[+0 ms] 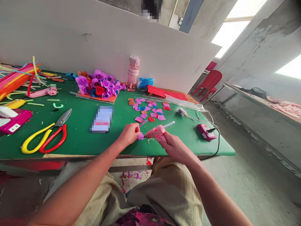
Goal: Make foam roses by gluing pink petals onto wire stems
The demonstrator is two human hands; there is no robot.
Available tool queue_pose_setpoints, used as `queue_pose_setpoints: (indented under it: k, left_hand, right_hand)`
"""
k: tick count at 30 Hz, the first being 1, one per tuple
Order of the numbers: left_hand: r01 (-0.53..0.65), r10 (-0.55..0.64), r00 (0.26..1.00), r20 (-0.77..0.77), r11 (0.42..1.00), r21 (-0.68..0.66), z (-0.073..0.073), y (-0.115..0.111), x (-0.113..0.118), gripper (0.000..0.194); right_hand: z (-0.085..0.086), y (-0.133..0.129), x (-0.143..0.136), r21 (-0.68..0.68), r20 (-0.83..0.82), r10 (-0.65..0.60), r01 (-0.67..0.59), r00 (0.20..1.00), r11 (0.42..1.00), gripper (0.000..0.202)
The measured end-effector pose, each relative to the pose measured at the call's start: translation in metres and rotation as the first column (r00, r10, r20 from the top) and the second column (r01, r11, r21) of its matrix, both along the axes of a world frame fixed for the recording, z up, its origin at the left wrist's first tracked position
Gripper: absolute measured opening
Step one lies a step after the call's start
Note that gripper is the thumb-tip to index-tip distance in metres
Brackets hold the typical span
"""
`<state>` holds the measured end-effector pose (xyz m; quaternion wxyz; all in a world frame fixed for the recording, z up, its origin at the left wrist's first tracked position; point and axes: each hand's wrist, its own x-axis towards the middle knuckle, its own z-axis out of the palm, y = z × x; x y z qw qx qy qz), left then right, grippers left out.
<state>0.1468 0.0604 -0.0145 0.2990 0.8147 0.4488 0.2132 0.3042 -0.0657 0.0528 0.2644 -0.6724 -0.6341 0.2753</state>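
My right hand (174,145) is wrapped round a pink hot glue gun (154,133), with a clear glue stick (169,123) poking out of its back. The gun's nozzle points left and meets a small purple petal (141,136). That petal is pinched in my left hand (130,133), whose fingers are closed. Past both hands lie loose paper petals (161,117) in purple, red, orange and blue. A pile of finished paper flowers (100,83), mostly purple, rests on an orange sheet farther left.
On the green table (127,106) are large scissors (55,130), a phone (102,119), a pink bottle (133,72) and a blue packet (145,83). A power strip (206,132) with a cord sits at the right edge. Another pink glue gun (43,91) lies left.
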Motion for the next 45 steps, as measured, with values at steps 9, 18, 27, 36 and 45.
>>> queue_pose_setpoints:
  k: [9,18,27,36,45]
  left_hand:
    - [0.005,-0.005,1.0,-0.002,1.0,-0.012,0.0,0.0,0.0,0.015]
    - [-0.002,0.033,0.982,0.187,0.986,-0.164,-0.005,0.006,-0.005,0.012]
    - [0.339,0.268,0.742,0.614,0.641,-0.689,0.001,0.009,-0.011,0.028]
    - [0.528,0.359,0.606,0.71,0.486,-0.696,0.008,0.007,-0.013,0.027]
    - [0.34,0.181,0.727,0.663,0.743,-0.576,0.034,0.004,-0.025,0.03]
  right_hand:
    - [0.002,0.001,0.0,0.001,-0.059,0.052,-0.052,0.997,0.999,0.028]
    - [-0.023,-0.003,0.024,-0.267,-0.445,-0.202,0.086,0.872,0.96,0.038]
    - [-0.046,-0.009,0.068,-0.208,-0.706,-0.224,0.106,0.672,0.972,0.039]
    - [-0.054,0.005,0.114,-0.261,-0.474,-0.433,0.348,0.767,0.9,0.039]
    - [-0.035,0.028,0.077,0.227,0.232,-0.495,0.448,0.837,0.865,0.039]
